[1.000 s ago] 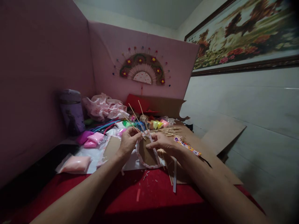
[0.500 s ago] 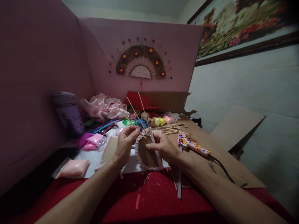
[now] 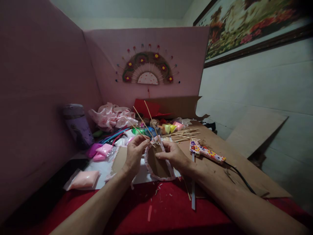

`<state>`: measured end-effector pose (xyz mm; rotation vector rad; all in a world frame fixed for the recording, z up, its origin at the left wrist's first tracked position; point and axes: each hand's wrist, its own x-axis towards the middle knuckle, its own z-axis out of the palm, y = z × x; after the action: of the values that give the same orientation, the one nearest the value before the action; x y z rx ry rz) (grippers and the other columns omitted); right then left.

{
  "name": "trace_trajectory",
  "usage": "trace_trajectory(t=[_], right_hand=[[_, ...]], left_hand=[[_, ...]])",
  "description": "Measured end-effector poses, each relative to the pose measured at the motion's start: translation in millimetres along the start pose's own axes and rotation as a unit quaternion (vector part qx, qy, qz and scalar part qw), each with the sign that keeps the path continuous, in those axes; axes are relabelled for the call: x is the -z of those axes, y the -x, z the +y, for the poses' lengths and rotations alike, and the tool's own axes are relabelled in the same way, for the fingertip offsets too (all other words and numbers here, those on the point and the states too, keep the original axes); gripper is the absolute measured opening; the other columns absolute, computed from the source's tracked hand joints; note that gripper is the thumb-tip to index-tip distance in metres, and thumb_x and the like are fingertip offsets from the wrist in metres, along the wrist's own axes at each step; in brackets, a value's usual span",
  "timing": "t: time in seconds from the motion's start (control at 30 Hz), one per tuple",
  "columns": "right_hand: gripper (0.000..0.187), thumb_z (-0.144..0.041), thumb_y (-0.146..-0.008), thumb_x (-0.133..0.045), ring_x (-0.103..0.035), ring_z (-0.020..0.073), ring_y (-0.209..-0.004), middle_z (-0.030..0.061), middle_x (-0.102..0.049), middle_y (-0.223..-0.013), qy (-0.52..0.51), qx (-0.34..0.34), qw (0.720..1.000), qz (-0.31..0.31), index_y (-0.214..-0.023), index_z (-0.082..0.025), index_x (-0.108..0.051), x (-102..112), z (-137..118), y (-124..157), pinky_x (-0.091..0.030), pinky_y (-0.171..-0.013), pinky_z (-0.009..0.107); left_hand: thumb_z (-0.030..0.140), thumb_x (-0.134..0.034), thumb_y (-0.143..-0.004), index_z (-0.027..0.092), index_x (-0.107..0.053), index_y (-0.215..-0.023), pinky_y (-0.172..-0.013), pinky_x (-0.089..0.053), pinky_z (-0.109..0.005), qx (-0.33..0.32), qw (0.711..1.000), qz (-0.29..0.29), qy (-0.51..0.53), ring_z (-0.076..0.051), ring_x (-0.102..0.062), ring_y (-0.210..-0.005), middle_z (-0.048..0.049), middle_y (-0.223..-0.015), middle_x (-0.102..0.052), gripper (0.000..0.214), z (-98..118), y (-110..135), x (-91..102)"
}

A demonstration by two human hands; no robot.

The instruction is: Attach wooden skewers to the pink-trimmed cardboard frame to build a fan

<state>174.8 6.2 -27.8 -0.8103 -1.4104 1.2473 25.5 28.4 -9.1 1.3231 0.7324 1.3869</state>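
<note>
My right hand (image 3: 174, 156) is closed on the right edge of a cardboard piece (image 3: 158, 164) with a pale fabric rim, its thumb lying across the front. Several thin wooden sticks (image 3: 143, 120) rise fanwise from the top of that piece. At its upper left, my left hand (image 3: 136, 151) pinches the lower end of the leftmost stick (image 3: 133, 124) between thumb and fingertips. The fingertips partly hide where this stick meets the cardboard. Another cardboard piece with a fabric edge (image 3: 119, 160) lies behind my left hand.
A flowered glue gun (image 3: 207, 153) with a glue stick (image 3: 193, 186) lies right, on brown cardboard (image 3: 256, 181). Behind are loose sticks (image 3: 187, 134), clay packets (image 3: 84, 179) and crumpled pink fabric (image 3: 111, 116). A purple tumbler (image 3: 78, 125) stands left. Scraps dot the red cloth (image 3: 137, 209).
The whole view has shifted slightly, so the hands and table appear a little lower and further right. Both hands keep their grips on the stick and the cardboard piece.
</note>
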Motion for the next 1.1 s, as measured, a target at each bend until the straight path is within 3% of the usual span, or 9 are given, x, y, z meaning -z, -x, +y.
trace_trajectory(t=[1.1], right_hand=[[0.027, -0.018, -0.055, -0.068, -0.059, 0.0146, -0.063, 0.0003, -0.065, -0.072, -0.038, -0.040, 0.998, 0.022, -0.082, -0.015, -0.064, -3.1, -1.7, 3.7, -0.044, -0.062, 0.029]], left_hand=[[0.024, -0.062, -0.067, 0.018, -0.055, -0.062, -0.051, -0.032, -0.021, -0.020, 0.999, -0.003, -0.027, -0.008, -0.040, -0.051, 0.0055, -0.057, -0.049, 0.011, 0.8, 0.9, -3.0]])
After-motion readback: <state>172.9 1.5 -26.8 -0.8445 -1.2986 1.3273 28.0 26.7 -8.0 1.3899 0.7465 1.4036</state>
